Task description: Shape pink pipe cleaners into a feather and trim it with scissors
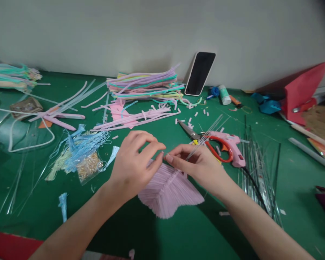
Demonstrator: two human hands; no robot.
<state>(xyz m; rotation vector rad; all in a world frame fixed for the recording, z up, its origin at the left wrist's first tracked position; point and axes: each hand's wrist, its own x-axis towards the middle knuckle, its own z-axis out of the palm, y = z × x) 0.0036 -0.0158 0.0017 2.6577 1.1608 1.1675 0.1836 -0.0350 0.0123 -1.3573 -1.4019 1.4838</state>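
Observation:
My left hand [137, 160] is curled with thumb and finger drawn together near the right fingertips; whatever lies between them is too small to make out. My right hand [196, 160] pinches with thumb and forefinger, and a bundle of thin clear strands [209, 128] sticks up from between its fingers. Beneath both hands is a pale pink pleated, leaf-shaped piece [169, 195] with a ridge down its middle; its upper part is hidden. Just beyond the right hand are red-handled scissors [218, 151] and a pink hot glue gun [234, 146].
Bundles of pastel pipe cleaners [146, 85] lie at the back beside a leaning phone [200, 74]. Blue tassels [83, 148] and a bag of gold beads [89, 168] sit left. More clear strands [260, 177] and a glue stick tube [224, 94] are on the right.

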